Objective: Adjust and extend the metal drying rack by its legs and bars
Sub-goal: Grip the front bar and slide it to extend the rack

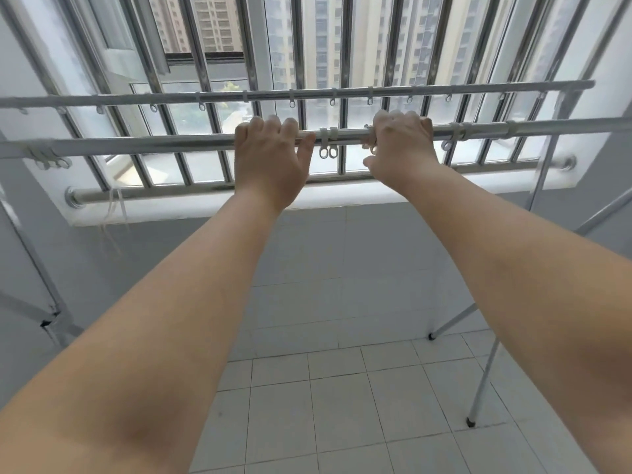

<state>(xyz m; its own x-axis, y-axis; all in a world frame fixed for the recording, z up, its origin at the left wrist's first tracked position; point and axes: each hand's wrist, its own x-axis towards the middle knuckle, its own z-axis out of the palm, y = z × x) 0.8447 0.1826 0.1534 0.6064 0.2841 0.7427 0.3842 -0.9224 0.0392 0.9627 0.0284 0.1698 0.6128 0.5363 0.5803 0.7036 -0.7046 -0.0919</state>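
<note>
The metal drying rack stands in front of me with two horizontal bars. Its near bar crosses the view at chest height, and the far bar runs parallel behind it. My left hand grips the near bar from above, left of centre. My right hand is wrapped around the same bar a little to the right. Two white plastic ring clips hang on the bar between my hands. The rack's right legs slant down to the tiled floor with black feet. A left leg is partly visible.
A barred window with a steel guard rail and white sill lies just behind the rack. Grey tiled wall sits below the sill, and pale floor tiles spread under the bars. More white clips hang along both bars.
</note>
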